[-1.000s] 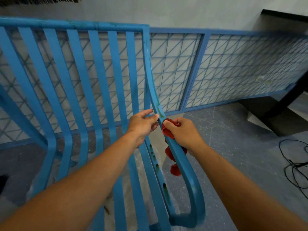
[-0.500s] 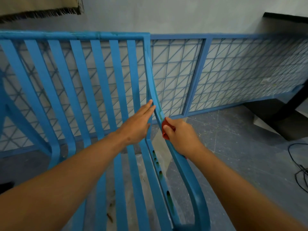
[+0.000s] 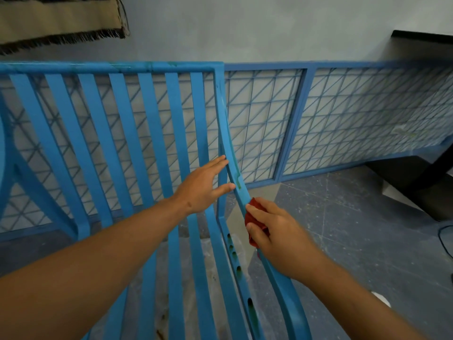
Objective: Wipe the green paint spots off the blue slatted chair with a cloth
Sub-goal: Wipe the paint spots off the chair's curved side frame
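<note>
Pinching a red cloth (image 3: 255, 218) against the armrest (image 3: 279, 273) at frame centre, the right hand (image 3: 277, 238) has its fingers curled around the fabric. Just above, a green paint spot (image 3: 238, 183) shows (still unwiped) beside the left hand (image 3: 204, 186), fingers spread, holding nothing, touching the blue chair (image 3: 122, 148).

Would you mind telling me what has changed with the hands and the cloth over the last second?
The left hand let go of the chair's side rail and opened flat, fingers now spread beside it. The right hand gathered the dangling red cloth into its grip. It still presses the cloth against the same rail, just below the green paint smear, which remains.
</note>
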`<state>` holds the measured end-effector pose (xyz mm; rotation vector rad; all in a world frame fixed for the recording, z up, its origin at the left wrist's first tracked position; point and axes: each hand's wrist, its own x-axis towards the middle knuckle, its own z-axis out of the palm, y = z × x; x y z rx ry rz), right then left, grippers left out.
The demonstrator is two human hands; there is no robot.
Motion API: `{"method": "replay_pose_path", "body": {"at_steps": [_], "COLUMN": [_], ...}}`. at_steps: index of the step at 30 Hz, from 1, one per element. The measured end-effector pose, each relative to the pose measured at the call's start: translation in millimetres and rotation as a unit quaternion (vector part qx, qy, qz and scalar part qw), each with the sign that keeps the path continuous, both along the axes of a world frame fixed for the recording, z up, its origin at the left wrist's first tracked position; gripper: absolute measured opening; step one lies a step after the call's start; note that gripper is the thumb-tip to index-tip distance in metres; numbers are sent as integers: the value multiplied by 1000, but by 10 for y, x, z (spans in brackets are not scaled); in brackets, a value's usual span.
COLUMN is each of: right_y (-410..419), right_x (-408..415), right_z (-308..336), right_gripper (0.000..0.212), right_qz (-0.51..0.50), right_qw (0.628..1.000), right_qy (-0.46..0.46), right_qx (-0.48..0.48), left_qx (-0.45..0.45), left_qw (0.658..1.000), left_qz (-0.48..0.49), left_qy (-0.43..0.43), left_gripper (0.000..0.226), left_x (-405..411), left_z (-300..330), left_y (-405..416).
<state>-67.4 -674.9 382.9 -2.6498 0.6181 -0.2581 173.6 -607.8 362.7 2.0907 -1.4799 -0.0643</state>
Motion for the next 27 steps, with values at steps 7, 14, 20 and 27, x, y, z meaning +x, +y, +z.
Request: {"method": "replay_pose_path", "body": {"at_steps": [7, 14, 20, 27], "right_y": [-187, -243, -60, -75], "right_x": [318, 357, 6, 145], "right_z": [41, 69, 79, 145], "right_gripper": [43, 43, 43, 39], "right_qz": [3, -17, -18, -41], "right_qw": [997, 997, 998, 996], "right_qy": [-50, -41, -29, -29], "right_qx": [60, 67, 55, 72], "left_qx": [-26, -25, -18, -1], "left_qw": [999, 999, 999, 999], "left_qz": [7, 9, 2, 1], "left_qy": [45, 39, 46, 35], "left_gripper": [80, 69, 67, 63], "left_x": [-17, 14, 25, 41], "left_z": [-27, 27, 47, 64], "left_y": [-21, -17, -7, 11]}}
